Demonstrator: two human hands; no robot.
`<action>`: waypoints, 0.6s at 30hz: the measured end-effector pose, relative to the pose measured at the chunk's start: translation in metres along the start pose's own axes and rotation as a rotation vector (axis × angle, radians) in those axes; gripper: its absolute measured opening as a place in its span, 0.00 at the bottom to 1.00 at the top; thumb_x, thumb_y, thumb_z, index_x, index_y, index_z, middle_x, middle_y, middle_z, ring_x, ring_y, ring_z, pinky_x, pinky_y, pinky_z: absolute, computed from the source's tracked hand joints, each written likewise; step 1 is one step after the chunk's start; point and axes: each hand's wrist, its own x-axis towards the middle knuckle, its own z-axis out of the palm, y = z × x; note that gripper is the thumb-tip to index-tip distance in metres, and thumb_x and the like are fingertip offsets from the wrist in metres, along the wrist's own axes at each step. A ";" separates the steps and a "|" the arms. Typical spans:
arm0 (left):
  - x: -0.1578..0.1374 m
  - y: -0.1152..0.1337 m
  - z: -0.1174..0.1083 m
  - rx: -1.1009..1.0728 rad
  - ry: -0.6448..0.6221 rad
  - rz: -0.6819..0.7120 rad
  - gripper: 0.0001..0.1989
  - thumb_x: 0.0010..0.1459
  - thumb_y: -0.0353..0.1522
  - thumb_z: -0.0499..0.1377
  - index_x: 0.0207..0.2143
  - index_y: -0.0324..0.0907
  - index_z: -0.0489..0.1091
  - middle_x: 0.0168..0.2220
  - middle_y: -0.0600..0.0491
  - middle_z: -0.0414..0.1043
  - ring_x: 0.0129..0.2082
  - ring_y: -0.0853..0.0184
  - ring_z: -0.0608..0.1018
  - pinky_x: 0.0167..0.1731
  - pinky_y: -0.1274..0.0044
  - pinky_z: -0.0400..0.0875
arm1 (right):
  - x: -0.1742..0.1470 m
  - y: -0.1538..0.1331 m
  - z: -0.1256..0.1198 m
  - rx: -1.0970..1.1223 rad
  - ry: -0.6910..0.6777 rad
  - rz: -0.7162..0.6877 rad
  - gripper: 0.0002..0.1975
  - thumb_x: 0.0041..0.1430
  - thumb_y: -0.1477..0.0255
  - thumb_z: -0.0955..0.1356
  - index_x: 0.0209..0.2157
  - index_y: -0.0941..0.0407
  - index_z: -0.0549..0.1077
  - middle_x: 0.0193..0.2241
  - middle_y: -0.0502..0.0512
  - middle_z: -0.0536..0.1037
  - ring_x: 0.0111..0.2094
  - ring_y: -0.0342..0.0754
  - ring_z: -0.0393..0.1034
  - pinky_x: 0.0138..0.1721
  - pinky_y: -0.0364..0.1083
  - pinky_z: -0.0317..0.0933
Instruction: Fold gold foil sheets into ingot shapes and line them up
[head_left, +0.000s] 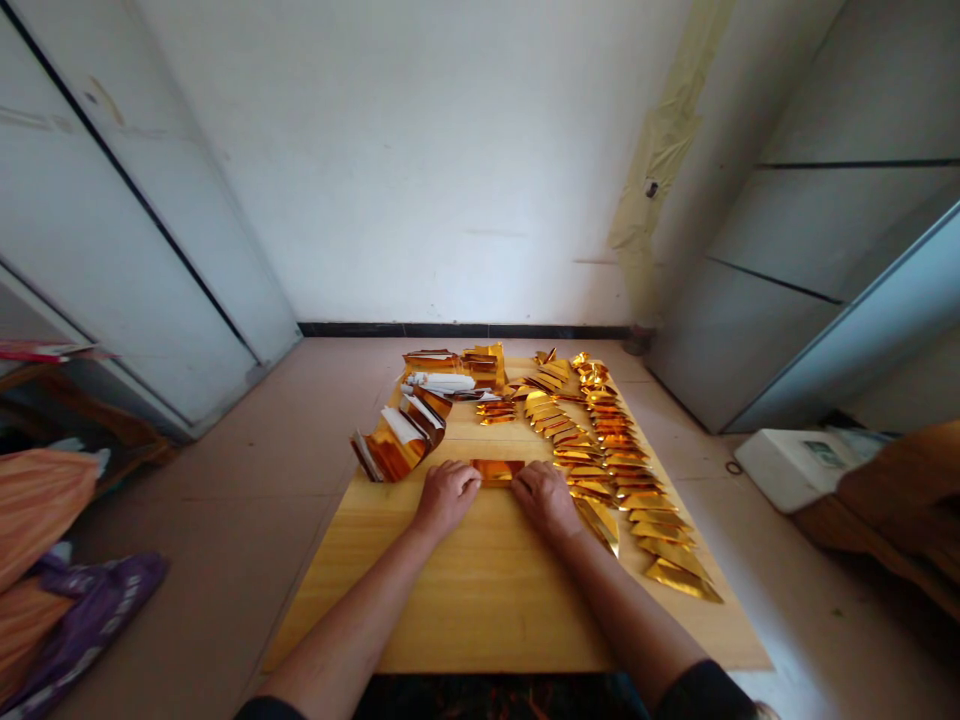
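A strip of shiny gold foil paper [496, 472] lies crosswise on the wooden board, gripped at its two ends. My left hand [448, 494] has its fingers curled closed on the left end. On the right end, my right hand [549, 496] is closed in the same way, its fingertips partly hidden. Close beside my right hand run two rows of folded gold paper pieces [621, 450], overlapping one another. Loose gold sheets with white backs [401, 435] lie curled beyond my left hand, and a stack of gold sheets [484, 368] sits at the far edge.
The wooden board [480, 610] is low, close to the tiled floor [225, 490]. Behind it stands a white wall [450, 170]. Grey cabinets [787, 220] flank the right, with a white box [787, 468] on the floor. Orange and purple bags [90, 610] lie at left.
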 end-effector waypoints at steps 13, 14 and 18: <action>0.010 0.003 0.005 0.017 -0.041 -0.082 0.07 0.53 0.26 0.57 0.32 0.45 0.74 0.36 0.55 0.78 0.39 0.66 0.75 0.41 0.74 0.65 | 0.007 -0.002 -0.001 -0.046 -0.050 0.179 0.06 0.57 0.68 0.68 0.28 0.55 0.74 0.29 0.52 0.74 0.34 0.45 0.65 0.35 0.42 0.50; 0.009 0.004 0.004 0.028 -0.044 -0.087 0.07 0.53 0.26 0.57 0.32 0.45 0.74 0.36 0.55 0.77 0.39 0.66 0.75 0.41 0.74 0.64 | 0.008 -0.002 -0.001 -0.052 -0.055 0.184 0.06 0.56 0.68 0.68 0.28 0.55 0.74 0.29 0.52 0.74 0.33 0.45 0.65 0.34 0.42 0.50; 0.009 0.007 0.003 0.065 -0.074 -0.116 0.08 0.54 0.27 0.57 0.34 0.45 0.74 0.37 0.54 0.77 0.40 0.65 0.75 0.42 0.73 0.64 | 0.010 -0.001 -0.001 -0.046 -0.079 0.209 0.05 0.55 0.69 0.68 0.27 0.55 0.74 0.28 0.52 0.75 0.33 0.45 0.66 0.33 0.42 0.50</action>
